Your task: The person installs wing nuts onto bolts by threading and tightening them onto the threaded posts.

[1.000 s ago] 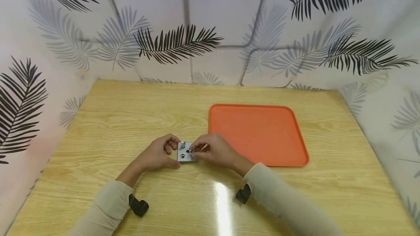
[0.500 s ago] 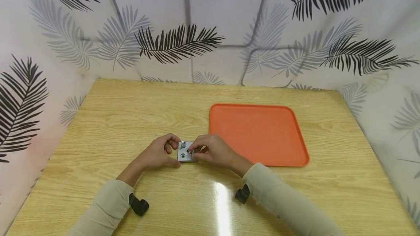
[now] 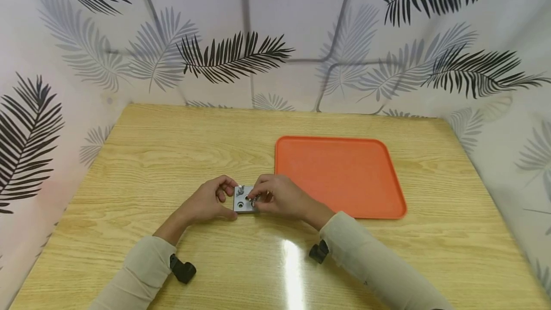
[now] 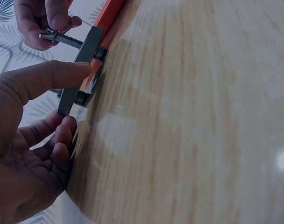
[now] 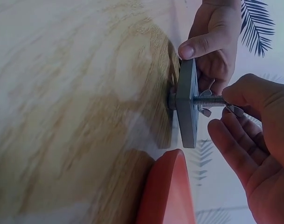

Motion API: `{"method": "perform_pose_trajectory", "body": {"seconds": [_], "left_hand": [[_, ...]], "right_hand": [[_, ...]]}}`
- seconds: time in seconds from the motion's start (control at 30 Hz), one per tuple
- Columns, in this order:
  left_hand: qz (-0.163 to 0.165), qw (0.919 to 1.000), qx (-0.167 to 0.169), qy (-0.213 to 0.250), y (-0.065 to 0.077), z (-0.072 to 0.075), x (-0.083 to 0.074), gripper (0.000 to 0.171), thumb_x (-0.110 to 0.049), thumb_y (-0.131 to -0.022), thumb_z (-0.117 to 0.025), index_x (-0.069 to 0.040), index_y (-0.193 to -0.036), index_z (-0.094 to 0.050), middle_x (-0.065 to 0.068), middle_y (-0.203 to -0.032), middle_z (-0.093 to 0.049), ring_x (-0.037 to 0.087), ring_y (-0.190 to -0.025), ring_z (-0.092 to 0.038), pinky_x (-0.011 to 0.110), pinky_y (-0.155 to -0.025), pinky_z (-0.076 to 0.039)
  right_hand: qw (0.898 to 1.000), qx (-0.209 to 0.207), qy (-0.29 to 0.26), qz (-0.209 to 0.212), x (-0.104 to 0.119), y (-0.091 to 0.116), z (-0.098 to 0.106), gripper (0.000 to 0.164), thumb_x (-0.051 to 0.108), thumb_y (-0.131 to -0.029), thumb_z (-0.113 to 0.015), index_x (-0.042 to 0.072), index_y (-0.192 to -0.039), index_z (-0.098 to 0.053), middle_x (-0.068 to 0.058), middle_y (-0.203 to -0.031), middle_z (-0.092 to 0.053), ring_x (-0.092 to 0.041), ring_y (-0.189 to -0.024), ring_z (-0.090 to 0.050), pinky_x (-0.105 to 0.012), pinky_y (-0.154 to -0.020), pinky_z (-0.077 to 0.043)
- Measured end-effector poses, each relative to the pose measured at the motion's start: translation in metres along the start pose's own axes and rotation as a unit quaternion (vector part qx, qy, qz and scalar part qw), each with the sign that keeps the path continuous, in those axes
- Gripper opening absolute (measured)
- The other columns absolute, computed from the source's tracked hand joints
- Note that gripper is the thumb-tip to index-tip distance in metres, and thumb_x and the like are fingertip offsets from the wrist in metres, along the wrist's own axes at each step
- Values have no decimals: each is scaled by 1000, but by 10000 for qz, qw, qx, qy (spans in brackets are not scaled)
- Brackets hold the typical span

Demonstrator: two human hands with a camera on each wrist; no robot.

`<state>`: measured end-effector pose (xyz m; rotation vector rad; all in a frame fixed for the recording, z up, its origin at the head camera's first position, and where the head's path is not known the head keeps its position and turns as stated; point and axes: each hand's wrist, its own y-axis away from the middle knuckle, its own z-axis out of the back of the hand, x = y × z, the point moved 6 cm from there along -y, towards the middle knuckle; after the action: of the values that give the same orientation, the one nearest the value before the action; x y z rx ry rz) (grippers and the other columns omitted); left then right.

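Metal plate [image 3: 246, 208] sits just off the table [image 3: 181, 157] surface, near the middle, to the left of the tray's near-left corner. Left hand [image 3: 210, 201] holds it by the left end: thumb on the near edge, a fingertip at the far edge, other fingers curled in. Right hand [image 3: 281, 197] pinches a wing nut [image 5: 235, 110] between thumb and fingers at the free end of a threaded bolt [image 5: 211, 101]; remaining fingers are bent and a bit apart. Second bolt [image 3: 240, 188] stands upright near the far-left corner, with its own wing nut [image 5: 205, 112] low against the plate. Two round holes [image 3: 240, 204] show on top (one half crowded by the right fingertips). Dark bolt heads [image 4: 100, 53] stick out underneath; can't tell whether they touch the wood.

Orange-red tray [image 3: 336, 171] lies flat to the right, partly behind the right hand. Light sleeves [image 3: 142, 264], black wrist devices [image 3: 182, 270]. Leaf-print cloth [image 3: 292, 85] hangs behind the table.
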<state>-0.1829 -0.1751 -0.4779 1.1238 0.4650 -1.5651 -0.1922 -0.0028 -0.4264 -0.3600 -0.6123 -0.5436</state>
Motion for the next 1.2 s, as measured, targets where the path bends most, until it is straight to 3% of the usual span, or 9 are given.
{"method": "perform_pose_trajectory", "body": {"seconds": [0.27,0.6,0.73,0.9,1.2], "left_hand": [[-10,10000,-4,-10,0,0,0,59,-7,-71,-88,-7,-120,-56,8,-104,-52,21,-86,-44,29,-73,-40],[-14,10000,-8,-32,0,0,1,60,-8,-70,-88,-7,-121,-56,8,-105,-53,21,-87,-44,30,-74,-41],[-16,10000,-2,-29,0,0,1,60,-8,-71,-88,-7,-121,-56,9,-105,-52,22,-87,-44,31,-73,-41],[-4,10000,-2,-44,0,1,1,60,-9,-70,-88,-7,-121,-56,9,-104,-53,22,-87,-44,31,-73,-41],[-11,10000,-32,-47,-1,0,0,61,-10,-69,-89,-7,-121,-57,9,-105,-53,22,-87,-45,30,-74,-41]], "right_hand": [[9989,-145,446,-57,1,-3,-1,11,15,-86,-75,11,-96,-75,1,-82,-67,-6,-67,-55,-13,-61,-43],[9997,-48,143,-172,1,-5,-5,22,14,-89,-73,7,-110,-71,1,-77,-65,-3,-65,-52,-13,-60,-43],[9981,94,-486,-378,-5,-2,-6,23,12,-89,-71,8,-112,-72,2,-79,-65,-4,-67,-54,-16,-62,-47],[9850,295,-1485,-824,-17,3,-8,30,8,-87,-67,10,-117,-70,1,-83,-67,-5,-74,-59,-20,-70,-51],[9705,268,-2125,-1102,-26,4,-11,28,14,-87,-75,8,-114,-68,-7,-86,-68,-8,-77,-61,-21,-72,-51]]}}
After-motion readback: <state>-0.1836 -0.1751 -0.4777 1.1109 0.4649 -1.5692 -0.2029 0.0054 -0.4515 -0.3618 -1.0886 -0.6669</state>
